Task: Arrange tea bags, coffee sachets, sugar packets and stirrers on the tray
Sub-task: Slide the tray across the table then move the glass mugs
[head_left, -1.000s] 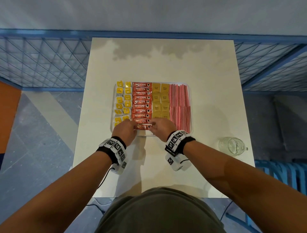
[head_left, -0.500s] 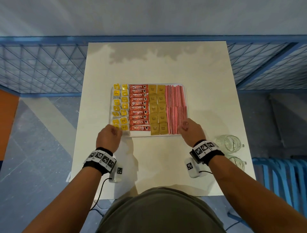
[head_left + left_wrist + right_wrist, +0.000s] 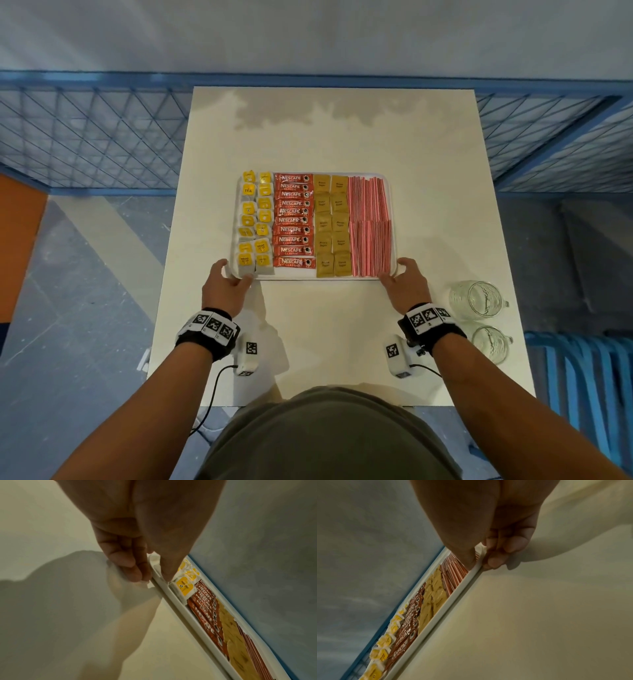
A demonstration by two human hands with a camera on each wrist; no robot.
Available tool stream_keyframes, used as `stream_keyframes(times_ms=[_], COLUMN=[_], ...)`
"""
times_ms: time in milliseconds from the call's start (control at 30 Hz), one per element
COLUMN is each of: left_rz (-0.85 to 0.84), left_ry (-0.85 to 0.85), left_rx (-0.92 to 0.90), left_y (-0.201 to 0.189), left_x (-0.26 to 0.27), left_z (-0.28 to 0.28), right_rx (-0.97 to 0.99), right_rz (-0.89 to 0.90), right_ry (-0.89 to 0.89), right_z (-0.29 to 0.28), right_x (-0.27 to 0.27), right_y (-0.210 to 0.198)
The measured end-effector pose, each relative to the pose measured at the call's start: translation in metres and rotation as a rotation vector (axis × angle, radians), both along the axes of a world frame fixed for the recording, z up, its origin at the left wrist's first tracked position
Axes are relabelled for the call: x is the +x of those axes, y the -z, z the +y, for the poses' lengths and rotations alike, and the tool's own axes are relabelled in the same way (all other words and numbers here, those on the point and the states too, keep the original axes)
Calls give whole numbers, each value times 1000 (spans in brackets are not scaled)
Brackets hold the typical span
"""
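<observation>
A white tray point(image 3: 342, 278) sits mid-table, filled in columns from left to right: yellow tea bags point(image 3: 255, 222), red coffee sachets point(image 3: 293, 221), brown sugar packets point(image 3: 331, 224) and red-striped stirrers point(image 3: 370, 226). My left hand point(image 3: 227, 281) grips the tray's near left corner. In the left wrist view the left hand point(image 3: 152, 578) has its thumb over the tray rim point(image 3: 180, 609) beside a tea bag point(image 3: 184, 588), fingers under the edge. My right hand point(image 3: 397, 274) grips the near right corner. The right wrist view shows the right hand point(image 3: 481, 563) with its thumb on the stirrers point(image 3: 453, 572).
Two empty glass mugs point(image 3: 478, 301) point(image 3: 491, 344) stand near the table's right edge, close to my right wrist. The white table point(image 3: 342, 137) stretches beyond the tray. A blue mesh fence point(image 3: 85, 137) runs behind and beside it.
Both hands left the nearest coffee sachet at the tray's front middle and spread apart. Each now holds a near corner of the tray.
</observation>
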State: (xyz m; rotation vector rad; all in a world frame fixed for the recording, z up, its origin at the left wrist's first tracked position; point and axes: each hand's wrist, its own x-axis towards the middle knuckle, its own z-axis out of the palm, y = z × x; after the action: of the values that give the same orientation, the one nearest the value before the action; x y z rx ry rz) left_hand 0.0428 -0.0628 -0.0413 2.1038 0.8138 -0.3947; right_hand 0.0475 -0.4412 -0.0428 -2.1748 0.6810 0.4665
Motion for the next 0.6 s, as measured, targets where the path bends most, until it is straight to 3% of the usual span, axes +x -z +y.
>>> stream_keyframes(times_ms=[400,600], left_rz=[-63,-82], left_ry=[59,250], left_rx=[41,223], left_y=[7,6], left_x=[11,27], left_z=[0,11], right_rx=[-31,-166], right_rz=[-58,-88], right_ry=[-79,-204], right_z=[11,9], right_x=[11,25], right_y=[-1,2])
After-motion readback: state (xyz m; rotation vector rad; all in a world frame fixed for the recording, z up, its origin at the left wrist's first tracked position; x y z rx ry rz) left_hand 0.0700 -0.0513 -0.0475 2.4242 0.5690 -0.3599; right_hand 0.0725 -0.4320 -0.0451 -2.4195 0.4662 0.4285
